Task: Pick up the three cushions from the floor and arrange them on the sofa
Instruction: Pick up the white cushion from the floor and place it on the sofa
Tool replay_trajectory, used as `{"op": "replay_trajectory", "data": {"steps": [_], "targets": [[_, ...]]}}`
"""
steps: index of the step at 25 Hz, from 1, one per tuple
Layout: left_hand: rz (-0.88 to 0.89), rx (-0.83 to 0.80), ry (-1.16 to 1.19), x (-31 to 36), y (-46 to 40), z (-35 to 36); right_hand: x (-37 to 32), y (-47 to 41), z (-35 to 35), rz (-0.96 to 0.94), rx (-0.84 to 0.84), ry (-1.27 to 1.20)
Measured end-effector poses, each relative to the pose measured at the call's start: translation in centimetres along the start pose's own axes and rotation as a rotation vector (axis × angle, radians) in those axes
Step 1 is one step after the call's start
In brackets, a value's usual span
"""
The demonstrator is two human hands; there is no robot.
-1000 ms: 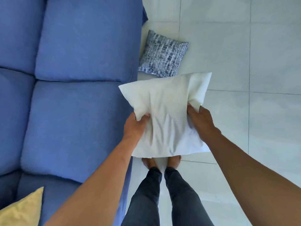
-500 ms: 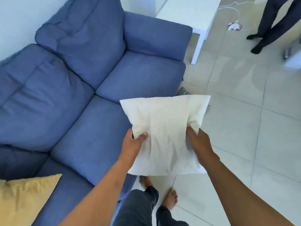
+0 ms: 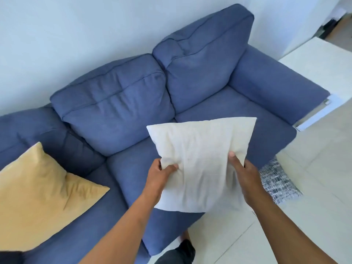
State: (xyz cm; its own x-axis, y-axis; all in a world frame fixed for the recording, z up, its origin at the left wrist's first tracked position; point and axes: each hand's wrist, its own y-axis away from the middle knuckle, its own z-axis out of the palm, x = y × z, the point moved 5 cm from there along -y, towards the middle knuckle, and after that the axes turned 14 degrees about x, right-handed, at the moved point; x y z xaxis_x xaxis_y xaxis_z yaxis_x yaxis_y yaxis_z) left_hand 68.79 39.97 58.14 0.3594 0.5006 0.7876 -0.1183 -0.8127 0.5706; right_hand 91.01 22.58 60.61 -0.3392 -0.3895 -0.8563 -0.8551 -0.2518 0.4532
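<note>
A white cushion (image 3: 202, 149) hangs in the air over the front of the blue sofa (image 3: 122, 103), above its right seat. My left hand (image 3: 160, 174) grips its lower left edge and my right hand (image 3: 243, 172) grips its lower right edge. A yellow cushion (image 3: 36, 195) lies on the sofa's left seat, leaning toward the backrest. A blue-and-white patterned cushion (image 3: 278, 183) lies on the floor beside the sofa's front right corner, partly hidden behind my right hand.
A white side table (image 3: 322, 63) stands just past the sofa's right armrest (image 3: 274, 82). Pale floor tiles (image 3: 314, 216) spread to the right. A light wall runs behind the sofa. My leg shows at the bottom edge.
My view has swung up and left from the floor to the sofa's backrest. The white cushion, still in both hands, has moved over the sofa seat. The patterned cushion stays on the floor.
</note>
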Motion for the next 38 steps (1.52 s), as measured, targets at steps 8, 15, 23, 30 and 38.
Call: {"op": "replay_trajectory", "data": {"steps": [8, 15, 23, 30, 38], "targets": [[-0.019, 0.187, 0.189, 2.3, -7.7, -8.5, -5.7, -3.9, 15.4, -0.004, -0.339, 0.129], [-0.055, 0.427, 0.226, 2.3, -14.2, -10.3, -6.6, -10.3, 26.9, 0.015, -0.496, 0.252], [-0.156, 0.560, 0.199, -0.4, -23.6, -9.2, -2.9, -17.9, 36.9, 0.017, -0.554, 0.363], [-0.233, 0.666, 0.275, 0.5, -27.6, -9.8, -0.9, -20.7, 40.7, -0.012, -0.522, 0.549], [-0.128, 0.944, 0.255, 4.5, -27.8, -14.3, -9.2, -23.9, 41.7, -0.312, -0.280, 0.357]]}}
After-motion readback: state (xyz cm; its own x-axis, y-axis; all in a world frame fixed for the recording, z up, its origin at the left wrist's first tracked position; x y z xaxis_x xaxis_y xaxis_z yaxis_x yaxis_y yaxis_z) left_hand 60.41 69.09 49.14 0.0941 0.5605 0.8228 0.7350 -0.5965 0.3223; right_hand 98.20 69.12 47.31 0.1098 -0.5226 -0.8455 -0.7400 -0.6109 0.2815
